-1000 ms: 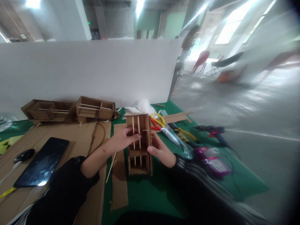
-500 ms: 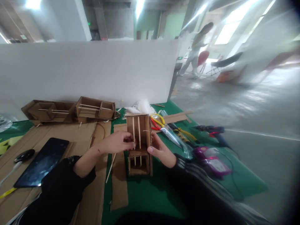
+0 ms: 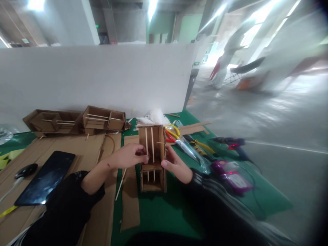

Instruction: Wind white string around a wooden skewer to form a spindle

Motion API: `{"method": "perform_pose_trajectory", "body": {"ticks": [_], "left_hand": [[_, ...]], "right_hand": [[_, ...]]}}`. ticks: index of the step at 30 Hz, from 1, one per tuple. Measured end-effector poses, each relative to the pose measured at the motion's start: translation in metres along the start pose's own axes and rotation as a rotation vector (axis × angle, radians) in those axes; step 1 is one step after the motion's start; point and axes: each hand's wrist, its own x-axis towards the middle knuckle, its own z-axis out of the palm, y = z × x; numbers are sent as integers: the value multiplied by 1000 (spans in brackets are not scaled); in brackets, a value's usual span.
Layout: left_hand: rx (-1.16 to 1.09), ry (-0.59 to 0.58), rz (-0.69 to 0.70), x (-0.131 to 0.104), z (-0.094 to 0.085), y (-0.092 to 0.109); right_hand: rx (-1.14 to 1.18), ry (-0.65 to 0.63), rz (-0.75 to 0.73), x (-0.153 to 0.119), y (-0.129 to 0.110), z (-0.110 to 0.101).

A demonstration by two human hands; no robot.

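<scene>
A two-part cardboard box (image 3: 164,177) stands between my hands, with two thin wooden sticks (image 3: 153,145) running lengthwise through it and its divider. My left hand (image 3: 133,153) pinches the left stick just above the divider, fingertips inside the box's left side. On the opposite side my right hand (image 3: 175,164) grips the right wall, thumb on the near edge and the other fingers partly hidden behind it. A loose wooden stick (image 3: 121,184) and a cardboard strip (image 3: 130,205) lie to the left of the box.
Scissors (image 3: 187,148), yellow-handled pliers (image 3: 205,147), a glue gun (image 3: 232,141) and a purple device (image 3: 233,177) lie to the right on the green table. Two cardboard boxes with sticks (image 3: 87,128) stand back left. A tablet (image 3: 46,177) and mouse (image 3: 27,170) rest on cardboard. A white partition (image 3: 102,75) rises behind.
My hands and the cardboard box stay almost where they were. In the background, a blurred person has moved to the right, past the red chair.
</scene>
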Motion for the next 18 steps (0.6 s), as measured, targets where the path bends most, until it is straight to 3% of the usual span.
{"method": "perform_pose_trajectory", "body": {"ticks": [9, 18], "left_hand": [[-5, -7, 32, 3, 2, -3], [41, 88, 25, 10, 14, -6]], "right_hand": [[8, 3, 1, 0, -2, 1], [6, -6, 4, 0, 0, 1]]}}
